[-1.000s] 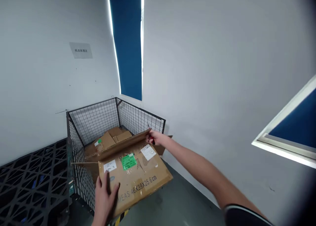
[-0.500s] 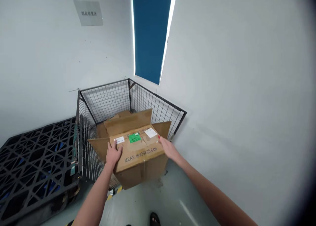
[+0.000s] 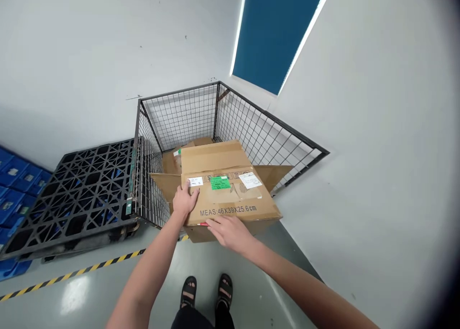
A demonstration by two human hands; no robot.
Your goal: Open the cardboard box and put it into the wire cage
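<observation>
Cardboard box (image 3: 230,195), flaps splayed, rests on wire-mesh cage (image 3: 305,144) rim.
</observation>
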